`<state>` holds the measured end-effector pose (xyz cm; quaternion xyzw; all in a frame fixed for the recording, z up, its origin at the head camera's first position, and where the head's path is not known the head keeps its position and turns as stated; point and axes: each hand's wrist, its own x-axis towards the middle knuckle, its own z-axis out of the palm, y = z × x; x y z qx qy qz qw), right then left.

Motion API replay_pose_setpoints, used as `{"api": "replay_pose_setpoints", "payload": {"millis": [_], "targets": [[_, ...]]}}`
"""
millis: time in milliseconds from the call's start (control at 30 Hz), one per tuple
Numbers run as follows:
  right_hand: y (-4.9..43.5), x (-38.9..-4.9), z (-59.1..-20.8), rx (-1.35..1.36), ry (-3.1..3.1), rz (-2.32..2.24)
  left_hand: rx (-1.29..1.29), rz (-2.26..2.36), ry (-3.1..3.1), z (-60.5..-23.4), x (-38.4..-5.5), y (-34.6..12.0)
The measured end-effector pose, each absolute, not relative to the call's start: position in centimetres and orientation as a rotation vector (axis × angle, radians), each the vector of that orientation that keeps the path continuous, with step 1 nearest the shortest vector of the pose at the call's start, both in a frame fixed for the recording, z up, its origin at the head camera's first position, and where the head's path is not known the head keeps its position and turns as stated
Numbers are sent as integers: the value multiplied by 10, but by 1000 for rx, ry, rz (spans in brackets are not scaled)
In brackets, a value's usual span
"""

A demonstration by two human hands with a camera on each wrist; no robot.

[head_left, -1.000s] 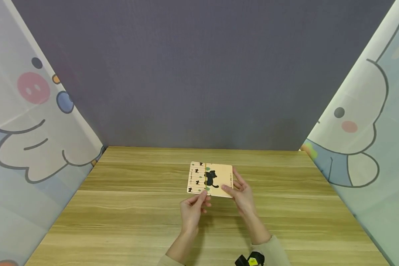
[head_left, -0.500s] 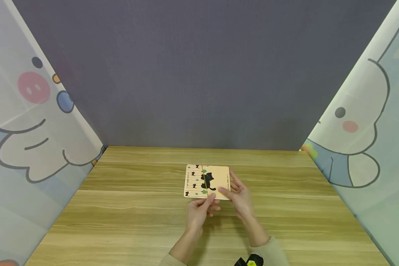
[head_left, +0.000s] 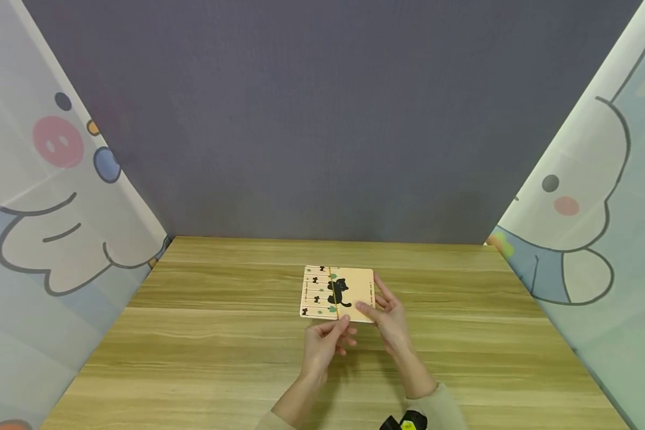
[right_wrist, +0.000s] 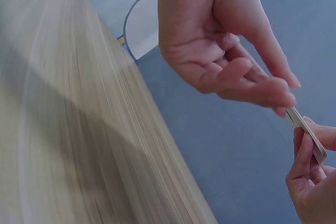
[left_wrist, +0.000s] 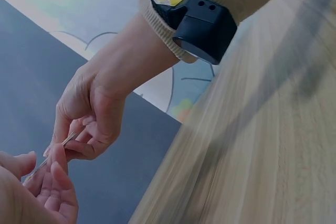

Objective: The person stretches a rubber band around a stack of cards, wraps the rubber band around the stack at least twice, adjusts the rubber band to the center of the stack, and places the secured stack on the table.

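Observation:
A thin, flat cream stack [head_left: 359,280] with a black cat print is held above the table. A thin yellow band [head_left: 333,291] crosses it. My right hand [head_left: 393,325] grips the right end, thumb on top and fingers behind. At the lower edge, beside the band, my left hand [head_left: 321,347] pinches with the thumb above and fingers underneath. Layers show along the edge of the stack [right_wrist: 313,144] in the right wrist view. The left wrist view gives only a sliver of the stack [left_wrist: 68,139]; its underside is hidden.
The wood-grain table [head_left: 204,340] stretches out below both hands. A dark grey panel [head_left: 322,119] rises behind it, and cartoon-print sheets [head_left: 54,227] flank both sides. A black camera [left_wrist: 207,30] is strapped to the right wrist.
The left hand has slid right along the lower edge. The stack has shifted slightly toward the person, and the yellow band, upright before, now slants. The right hand keeps its grip.

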<state>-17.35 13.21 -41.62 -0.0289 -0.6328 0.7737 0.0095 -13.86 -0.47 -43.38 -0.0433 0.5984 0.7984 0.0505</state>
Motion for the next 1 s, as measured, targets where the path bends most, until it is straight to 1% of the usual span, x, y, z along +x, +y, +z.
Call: {"api": "replay_pose_setpoints", "payload": {"millis": [233, 400, 500, 667, 800, 1000], "targets": [[136, -174, -418, -94, -1987, 2400, 6, 2379, 1850, -428, -130, -14], [138, -174, -419, -109, -2004, 2388, 153, 2343, 1955, -419, -130, -23], [139, -174, -419, -111, -2005, 2386, 263, 2287, 2061, -410, -133, -30], [141, -172, -421, -112, -1976, 2430, 406, 2183, 2222, -383, -135, -40], [143, -171, -422, -100, -1938, 2474, 442, 2107, 2355, -363, -143, -46], [147, -169, -423, -94, -1943, 2483, 668, 2001, 2560, -355, -164, -56]]}}
